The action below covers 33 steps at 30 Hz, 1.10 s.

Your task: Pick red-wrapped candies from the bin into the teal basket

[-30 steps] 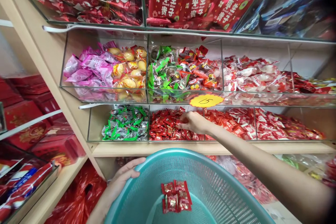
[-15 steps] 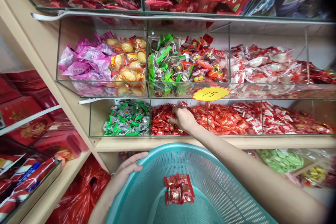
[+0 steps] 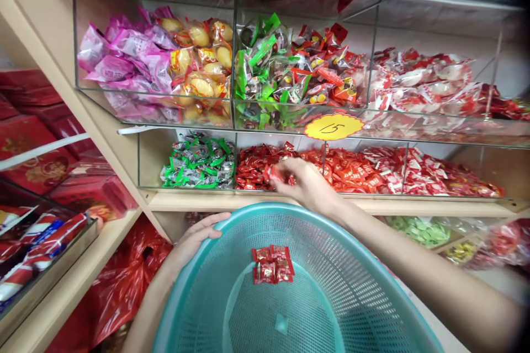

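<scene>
My left hand [image 3: 201, 237] grips the rim of a teal plastic basket [image 3: 356, 242] at its far left side. Several red wrapped candies [image 3: 273, 265] lie together on the basket's floor. My right hand [image 3: 304, 179] is closed around one or more red wrapped candies [image 3: 274, 174], just in front of the lower bin and above the basket's far rim; how many it holds is hidden. Behind the fingers, a pile of dark red candies [image 3: 252, 162] fills a clear compartment. Green and silver candies [image 3: 199, 162] sit to its left, orange-red ones [image 3: 351, 171] to its right.
A clear upper bin holds pink packets [image 3: 136, 49], yellow pieces [image 3: 202, 85] and other wrapped sweets. A yellow price tag [image 3: 333, 127] reading 15 hangs above the lower bin. The wooden shelf edge [image 3: 434, 207] runs behind the basket. Red boxes [image 3: 33, 143] and a red plastic bag [image 3: 124, 281] are at left.
My right hand has drawn back out of the dark red candies toward me, with red candy in its fingers. The view has tilted down; my left hand still holds the basket.
</scene>
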{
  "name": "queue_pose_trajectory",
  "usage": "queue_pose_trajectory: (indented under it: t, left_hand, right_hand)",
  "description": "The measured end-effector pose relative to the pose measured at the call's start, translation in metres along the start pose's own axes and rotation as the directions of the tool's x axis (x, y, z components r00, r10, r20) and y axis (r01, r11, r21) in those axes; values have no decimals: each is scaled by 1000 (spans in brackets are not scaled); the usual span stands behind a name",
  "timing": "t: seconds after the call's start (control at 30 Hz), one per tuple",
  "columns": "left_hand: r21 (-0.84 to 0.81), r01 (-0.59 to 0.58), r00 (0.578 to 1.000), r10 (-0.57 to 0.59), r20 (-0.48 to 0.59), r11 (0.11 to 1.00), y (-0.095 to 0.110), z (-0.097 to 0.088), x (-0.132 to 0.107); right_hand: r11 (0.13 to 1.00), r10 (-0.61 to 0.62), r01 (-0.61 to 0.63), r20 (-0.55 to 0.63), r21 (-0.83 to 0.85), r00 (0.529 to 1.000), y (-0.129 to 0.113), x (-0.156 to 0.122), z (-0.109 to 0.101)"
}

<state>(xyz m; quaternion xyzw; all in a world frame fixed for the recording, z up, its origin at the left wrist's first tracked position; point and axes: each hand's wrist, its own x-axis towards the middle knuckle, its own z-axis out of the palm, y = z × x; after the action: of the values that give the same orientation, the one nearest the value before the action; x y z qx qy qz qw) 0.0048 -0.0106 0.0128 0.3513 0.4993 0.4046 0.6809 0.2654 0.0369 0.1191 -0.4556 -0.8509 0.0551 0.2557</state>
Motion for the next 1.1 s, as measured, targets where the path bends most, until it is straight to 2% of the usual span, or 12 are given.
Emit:
queue_pose_trajectory:
  t: [0.07,0.17,0.27,0.37,0.63,0.87,1.1]
  left_hand:
    - [28,-17,1000,17,-5,999,1,2,-2]
    - [54,-32,999,34,-27,998,3,6,-4]
    - [78,-39,998,42,-36,996,3,9,-5]
    - [91,-40,998,44,-37,995,4,9,-4]
    - [72,-24,999,26,-32,997,3,7,-2]
    - [78,-32,999,34,-27,996,4,7,-3]
    - [67,-17,999,20,-40,998,6,10,-5]
  right_hand:
    - [983,-118,102,104,150,988,-5,-30,4]
    - [974,-192,141,313,178,930,0,-62,29]
    - [982,-182,144,430,120,884,12,-73,61]
    - [986,-165,150,489,71,856,21,-73,80]
    - [989,-121,148,522,-10,844,20,-70,92]
    - [981,-152,193,515,-27,843,21,-69,101]
    - [986,-155,163,478,26,865,24,-68,95]
